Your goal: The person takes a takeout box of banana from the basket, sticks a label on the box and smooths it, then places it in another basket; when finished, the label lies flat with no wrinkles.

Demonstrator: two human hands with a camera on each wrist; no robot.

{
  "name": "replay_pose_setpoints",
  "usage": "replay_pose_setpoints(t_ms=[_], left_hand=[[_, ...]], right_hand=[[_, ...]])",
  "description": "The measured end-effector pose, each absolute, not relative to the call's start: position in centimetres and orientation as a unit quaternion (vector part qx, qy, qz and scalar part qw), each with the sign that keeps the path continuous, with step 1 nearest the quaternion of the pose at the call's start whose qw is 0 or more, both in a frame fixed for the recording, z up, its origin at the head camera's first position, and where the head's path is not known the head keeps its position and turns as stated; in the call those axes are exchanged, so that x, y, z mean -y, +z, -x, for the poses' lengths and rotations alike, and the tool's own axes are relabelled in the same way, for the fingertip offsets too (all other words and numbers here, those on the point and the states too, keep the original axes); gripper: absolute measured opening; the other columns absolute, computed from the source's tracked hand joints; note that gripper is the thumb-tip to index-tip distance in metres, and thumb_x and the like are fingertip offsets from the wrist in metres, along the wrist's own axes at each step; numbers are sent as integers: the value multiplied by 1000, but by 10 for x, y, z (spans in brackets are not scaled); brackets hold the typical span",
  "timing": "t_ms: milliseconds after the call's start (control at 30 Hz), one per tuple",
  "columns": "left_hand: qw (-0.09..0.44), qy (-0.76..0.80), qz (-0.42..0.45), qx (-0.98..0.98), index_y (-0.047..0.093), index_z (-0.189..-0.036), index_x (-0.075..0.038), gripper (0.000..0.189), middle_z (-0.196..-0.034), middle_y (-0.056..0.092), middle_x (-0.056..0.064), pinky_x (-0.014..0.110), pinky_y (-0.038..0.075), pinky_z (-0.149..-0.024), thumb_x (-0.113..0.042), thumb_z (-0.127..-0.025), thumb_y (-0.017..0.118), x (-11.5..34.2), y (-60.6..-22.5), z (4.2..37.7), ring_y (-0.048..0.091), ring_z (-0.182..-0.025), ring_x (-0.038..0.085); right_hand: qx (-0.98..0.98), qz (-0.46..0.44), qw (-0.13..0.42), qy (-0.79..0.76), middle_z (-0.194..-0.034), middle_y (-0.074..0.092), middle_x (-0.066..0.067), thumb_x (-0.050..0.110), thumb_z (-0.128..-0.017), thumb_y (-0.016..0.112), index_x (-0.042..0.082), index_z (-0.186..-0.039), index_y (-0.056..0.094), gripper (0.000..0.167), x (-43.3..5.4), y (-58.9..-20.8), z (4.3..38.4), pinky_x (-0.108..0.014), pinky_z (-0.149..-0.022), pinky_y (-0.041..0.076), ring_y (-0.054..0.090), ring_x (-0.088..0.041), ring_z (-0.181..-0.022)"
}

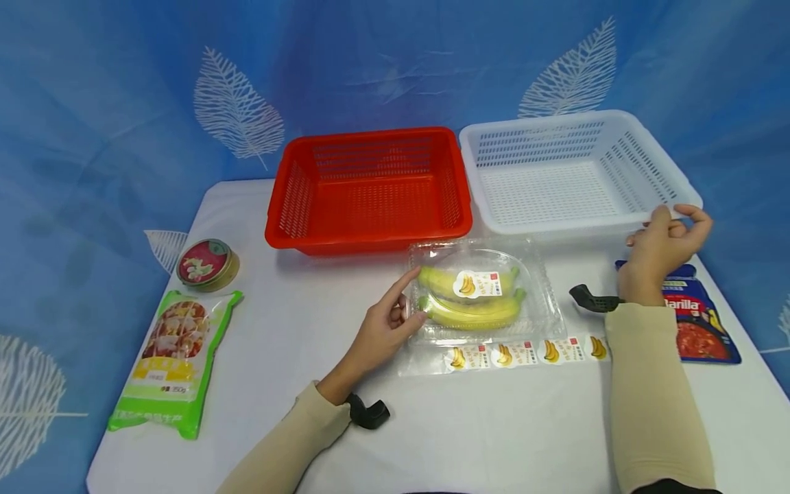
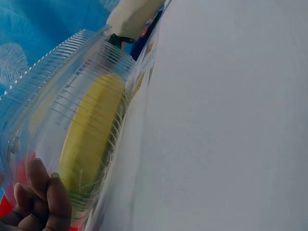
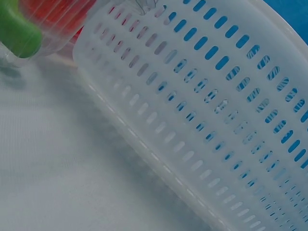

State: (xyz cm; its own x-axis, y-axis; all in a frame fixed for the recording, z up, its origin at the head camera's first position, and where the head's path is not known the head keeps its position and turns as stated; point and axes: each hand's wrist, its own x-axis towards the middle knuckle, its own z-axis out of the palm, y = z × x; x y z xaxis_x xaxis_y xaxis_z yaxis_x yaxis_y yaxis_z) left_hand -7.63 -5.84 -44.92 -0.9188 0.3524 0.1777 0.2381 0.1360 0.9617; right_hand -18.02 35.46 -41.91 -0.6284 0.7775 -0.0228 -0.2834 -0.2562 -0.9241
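Note:
A clear plastic clamshell box [image 1: 543, 295] holding bananas [image 1: 475, 315] lies at mid-table, a banana sticker [image 1: 478, 284] on its lid. My left hand [image 1: 384, 329] holds the box's left end with thumb and index finger; its other fingers are curled, and in the left wrist view fingers [image 2: 41, 192] show beside the box wall. My right hand [image 1: 666, 243] is at the front right corner of the white basket [image 1: 555, 226], fingers loosely curled, no object visible in them. Whether it touches the rim I cannot tell. The right wrist view shows the basket wall [image 3: 163, 125], without fingers.
A strip of banana stickers [image 1: 509, 354] lies in front of the box. Behind it stands a red basket [image 1: 370, 243]. On the left are a round tin [image 1: 206, 265] and a green food bag [image 1: 173, 357]. A blue pouch [image 1: 703, 322] lies partly under the right forearm.

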Motion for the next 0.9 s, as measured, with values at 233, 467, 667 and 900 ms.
replay_pose_setpoints(t_ms=[233, 467, 667, 900], left_hand=[[67, 662, -182, -724, 43, -157, -24, 71, -88, 43, 12, 20, 33, -54, -6, -94, 70, 54, -445, 67, 34, -57, 6], [72, 688, -183, -698, 43, -156, -23, 70, -90, 42, 13, 21, 38, -54, -1, -95, 68, 50, -435, 62, 39, -58, 8], [70, 697, -196, -686, 43, -156, -21, 70, -90, 42, 18, 21, 39, -54, 0, -94, 68, 48, -424, 59, 42, -58, 10], [61, 685, -203, -697, 46, -154, -30, 69, -89, 43, 14, 21, 35, -52, -4, -94, 69, 44, -405, 61, 41, -56, 13]], right_hand=[[499, 254, 351, 751, -83, 44, -4, 17, -102, 62, 18, -122, 48, 25, -353, -418, 182, -19, -45, 38, 36, -14, -50], [507, 248, 351, 747, -82, 45, -4, 17, -103, 59, 18, -122, 48, 23, -354, -418, 183, -18, -44, 38, 36, -13, -48], [507, 236, 355, 749, -79, 44, -5, 16, -103, 57, 18, -121, 47, 21, -355, -420, 183, -20, -43, 35, 34, -14, -46], [511, 228, 351, 751, -81, 46, -6, 17, -104, 57, 18, -122, 46, 21, -354, -422, 183, -19, -43, 35, 33, -14, -46]])
